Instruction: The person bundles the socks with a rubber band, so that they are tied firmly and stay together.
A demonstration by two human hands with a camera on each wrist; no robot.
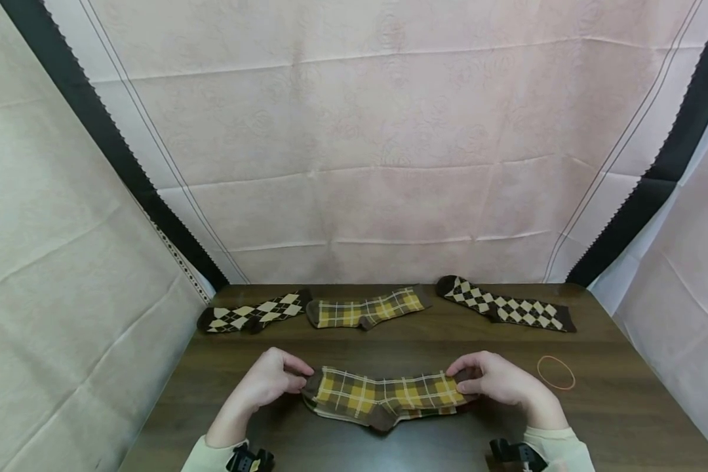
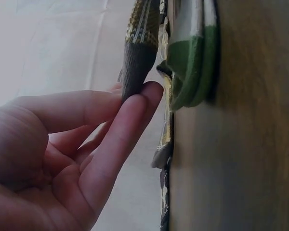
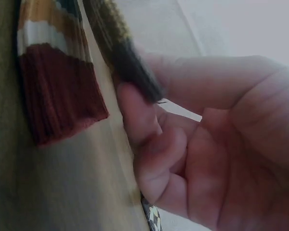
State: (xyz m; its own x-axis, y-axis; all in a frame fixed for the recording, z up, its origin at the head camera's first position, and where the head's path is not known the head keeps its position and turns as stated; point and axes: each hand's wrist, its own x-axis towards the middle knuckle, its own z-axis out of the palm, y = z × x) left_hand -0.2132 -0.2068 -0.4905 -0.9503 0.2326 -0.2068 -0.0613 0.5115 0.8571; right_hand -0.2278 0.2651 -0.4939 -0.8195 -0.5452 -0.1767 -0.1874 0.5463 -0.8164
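Left hand point(image 1: 271, 379) pinching dark end of plaid sock point(image 1: 356, 395), thumb against fingers; right hand point(image 1: 498, 379) pinching its opposite end. Sock stretched between them, lower centre of frame, above worktop point(image 1: 613, 406). Beneath it, striped sock point(image 3: 60, 91) with dark red end in right wrist view; green folded end point(image 2: 190, 72) in left wrist view. Behind, across middle of frame: argyle socks point(image 1: 254, 316) left, second plaid pair point(image 1: 368, 311) centre, checkered socks point(image 1: 504, 307) right. Thin elastic loop point(image 1: 573, 378) near right hand.

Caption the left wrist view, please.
Left hand pinches the dark end of a plaid sock above a green-tipped sock.
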